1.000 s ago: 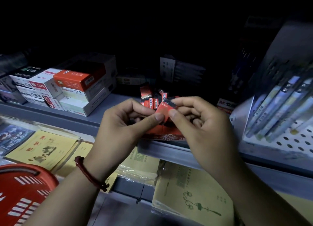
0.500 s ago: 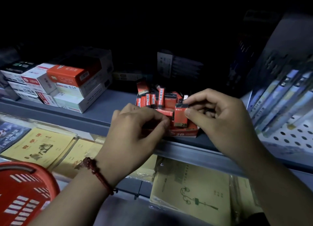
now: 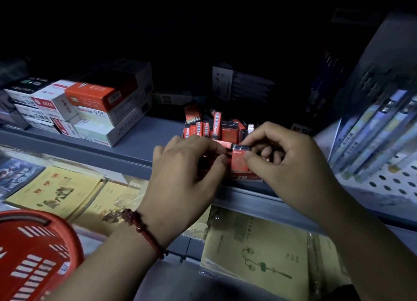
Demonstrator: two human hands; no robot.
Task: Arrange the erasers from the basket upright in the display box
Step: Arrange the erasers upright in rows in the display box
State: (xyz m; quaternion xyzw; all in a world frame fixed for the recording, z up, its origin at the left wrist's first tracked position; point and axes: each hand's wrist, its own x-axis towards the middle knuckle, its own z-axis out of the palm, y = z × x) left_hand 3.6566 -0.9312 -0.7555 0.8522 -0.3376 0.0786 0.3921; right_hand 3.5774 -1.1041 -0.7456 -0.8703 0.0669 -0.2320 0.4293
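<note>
A red display box (image 3: 247,177) marked 2B stands at the front of the grey shelf, with several red and black erasers (image 3: 208,127) upright in its back rows. My right hand (image 3: 286,163) pinches one red eraser (image 3: 239,159) upright between thumb and forefinger at the box's front. My left hand (image 3: 185,172) has its fingers curled at the box's front left, fingertips against that eraser and another flat red eraser (image 3: 222,144); what it holds is hidden. The red basket (image 3: 33,255) sits at the lower left.
Stacked white and orange boxes (image 3: 90,106) fill the shelf's left. Packs of pens (image 3: 379,131) lean on a perforated white rack at right. Yellow exercise books (image 3: 56,190) lie on the lower shelf, more under my wrists. The shelf's back is dark.
Both hands moved from in front of the shelf edge forward to the box. The red eraser went from a tilted hold between both hands to upright at the box's front.
</note>
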